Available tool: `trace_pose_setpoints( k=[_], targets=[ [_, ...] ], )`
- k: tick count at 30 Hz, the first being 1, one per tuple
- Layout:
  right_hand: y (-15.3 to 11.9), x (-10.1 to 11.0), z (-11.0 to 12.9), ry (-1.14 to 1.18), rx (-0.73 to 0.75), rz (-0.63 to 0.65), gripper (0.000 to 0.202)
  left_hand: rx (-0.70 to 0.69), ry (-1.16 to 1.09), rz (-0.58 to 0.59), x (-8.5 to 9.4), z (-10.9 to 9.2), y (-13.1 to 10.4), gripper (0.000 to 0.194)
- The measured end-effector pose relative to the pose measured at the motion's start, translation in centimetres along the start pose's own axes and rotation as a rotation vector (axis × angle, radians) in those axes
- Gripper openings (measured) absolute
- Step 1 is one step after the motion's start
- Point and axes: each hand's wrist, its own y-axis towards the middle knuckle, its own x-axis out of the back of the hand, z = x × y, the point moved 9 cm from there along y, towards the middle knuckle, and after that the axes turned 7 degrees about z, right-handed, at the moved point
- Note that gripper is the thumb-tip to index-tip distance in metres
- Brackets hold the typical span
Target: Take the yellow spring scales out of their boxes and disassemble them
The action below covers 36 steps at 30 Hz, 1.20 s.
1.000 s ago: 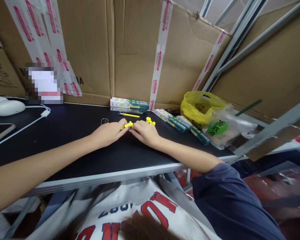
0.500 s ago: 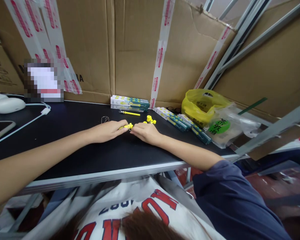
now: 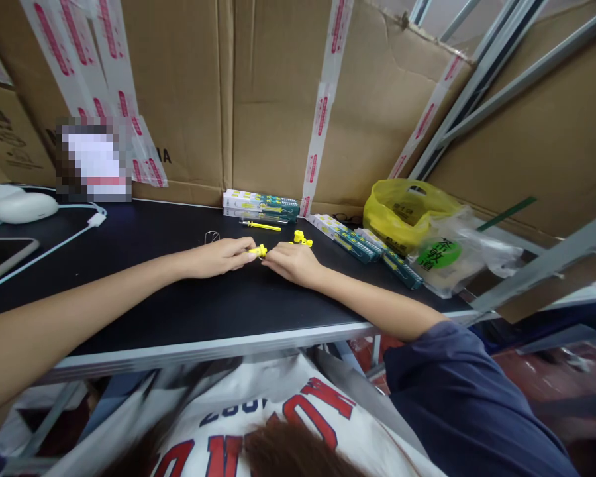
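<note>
Between finger and thumb, my left hand [image 3: 223,256] pinches a yellow plastic part [image 3: 259,251] with a wider, knob-like end pointing right. My right hand [image 3: 294,264] is closed right beside that end, and its bent fingertips hide whatever they hold. Several small yellow caps [image 3: 302,239] lie just behind the right hand. Farther back, a slim yellow pen-like tool [image 3: 262,226] rests on the black tabletop. A thin, coiled wire [image 3: 211,236] lies behind my left wrist.
Printed narrow boxes [image 3: 261,206] are stacked at the back, and more slim boxes [image 3: 345,237] lie to the right. A yellow plastic bag [image 3: 400,215] and a clear bag [image 3: 444,262] stand beyond them. A white cable [image 3: 87,225] crosses the left side. Cardboard [image 3: 273,99] walls the back.
Both hands stay close together at the same spot. The left fingers have shifted slightly around the yellow part; the whole view has moved a little.
</note>
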Motion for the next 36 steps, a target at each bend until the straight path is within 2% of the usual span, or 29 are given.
trace_pose_setpoints(
  k=[2, 4, 8, 14, 17, 21, 24, 27, 31, 36],
  targets=[
    [0.0, -0.1, -0.5, 0.066, -0.051, -0.014, 0.031, -0.028, 0.077, -0.113, 0.9, -0.4, 0.0, 0.034],
    [0.1, -0.3, -0.4, 0.093, -0.041, -0.006, 0.031, -0.045, 0.133, -0.175, 1.3, -0.6, -0.1, 0.034],
    [0.4, -0.5, 0.0, 0.050, 0.030, 0.036, 0.033, -0.058, 0.143, -0.114, 0.9, -0.4, 0.2, 0.034],
    [0.6, -0.4, -0.1, 0.079, 0.041, 0.072, 0.034, -0.047, 0.133, -0.043, 0.7, 0.0, 0.2, 0.032],
    [0.4, -0.3, -0.7, 0.312, -0.011, 0.049, 0.028, -0.065, 0.146, -0.035, 0.7, -0.2, -0.1, 0.033],
    [-0.1, -1.0, -2.7, 0.912, -0.214, -0.061, 0.014, -0.081, 0.172, -0.041, 0.6, -0.7, -0.4, 0.035],
    [0.1, -2.4, -2.3, 1.215, -0.218, 0.005, 0.019, -0.086, 0.192, -0.032, 0.1, -1.0, -0.3, 0.035],
    [0.3, -3.0, -2.0, 1.295, -0.213, 0.020, 0.022, -0.051, 0.251, -0.037, -0.2, -0.8, -0.1, 0.037],
    [0.1, -3.1, -2.3, 1.262, -0.235, -0.011, 0.022, -0.025, 0.304, -0.017, -0.6, -0.7, -0.2, 0.038],
    [0.4, -3.5, -2.1, 1.313, -0.254, 0.035, 0.022, 0.045, 0.400, -0.039, -0.5, -0.5, -0.4, 0.037]
  ],
)
